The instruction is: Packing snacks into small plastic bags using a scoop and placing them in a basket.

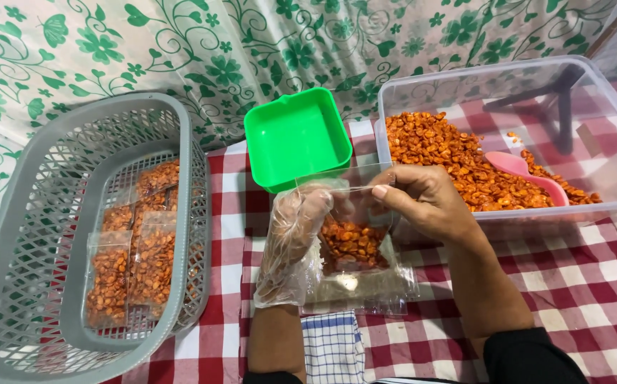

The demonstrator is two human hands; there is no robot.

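Here, gloved left hand and bare right hand both pinch pouch top, held between them – light, limp, slick film; grip at mouth corners – bin beyond right.

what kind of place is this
Probably a small home snack-packing table: a clear tub of orange fried kernels, a grey basket of filled packets, and a checked tablecloth.

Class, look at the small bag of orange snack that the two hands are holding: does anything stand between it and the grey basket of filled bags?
Nothing visible does. The small bag hangs between the left hand and right hand; only bare checked tablecloth separates it from the grey basket.
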